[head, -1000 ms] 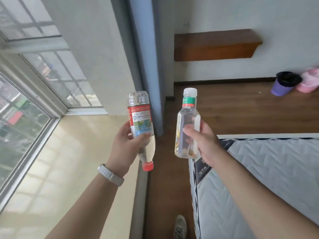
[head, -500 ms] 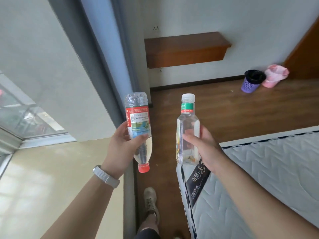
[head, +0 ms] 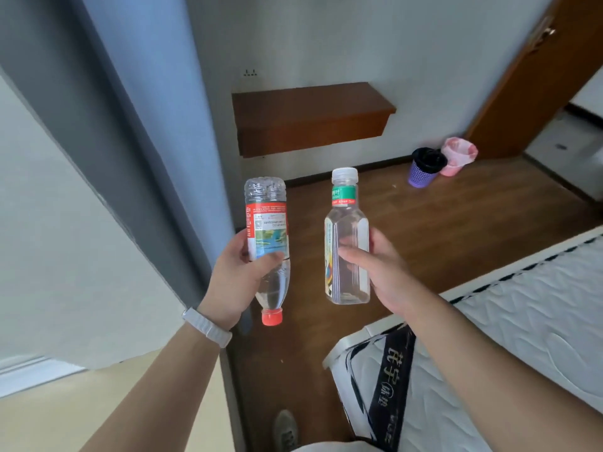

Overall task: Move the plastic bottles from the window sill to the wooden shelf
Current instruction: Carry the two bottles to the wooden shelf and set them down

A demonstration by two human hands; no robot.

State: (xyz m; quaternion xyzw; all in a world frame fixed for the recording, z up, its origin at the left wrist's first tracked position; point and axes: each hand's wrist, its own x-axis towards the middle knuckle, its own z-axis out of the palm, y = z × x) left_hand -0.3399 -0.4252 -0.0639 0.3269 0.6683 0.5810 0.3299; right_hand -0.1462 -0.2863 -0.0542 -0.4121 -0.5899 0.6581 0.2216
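My left hand (head: 233,282) grips a clear round bottle with a red label (head: 267,230), held upside down with its red cap pointing at the floor. My right hand (head: 380,272) holds a clear square bottle with a green neck band and white cap (head: 346,243), upright. Both bottles are in the air in front of me, side by side and apart. The wooden shelf (head: 310,117) is fixed to the white wall ahead, above and beyond the bottles, with nothing on top. The yellowish window sill (head: 98,402) lies at the lower left.
A quilted white mattress (head: 505,337) fills the lower right, its corner close under my right arm. A grey-blue curtain (head: 156,109) hangs on the left. A purple bin (head: 424,168) and a pink bin (head: 456,154) stand on the wooden floor by an open brown door (head: 528,76).
The view has swung right, away from the window; the sill has slid to the lower left and the shelf sits more centred ahead. Both hands keep their bottles in the same grip.
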